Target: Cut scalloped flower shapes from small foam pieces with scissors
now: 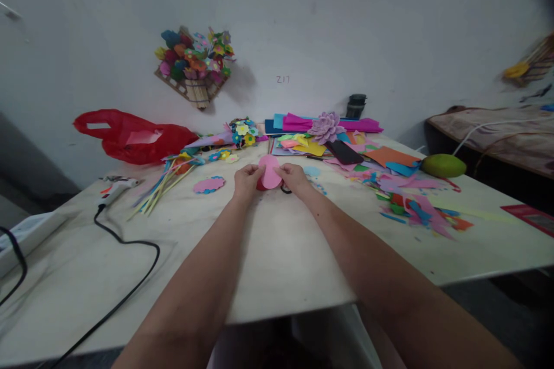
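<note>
Together, both hands (247,180) (295,179) (outstretched) pinch a pink oval (271,171).

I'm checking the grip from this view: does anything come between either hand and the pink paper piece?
Nothing visible does: the left hand and right hand both hold the pink paper piece at its sides. Fingers behind it are hidden.

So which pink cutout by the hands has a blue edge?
The disc on the table, left of the left hand; the held oval shows none.
</note>
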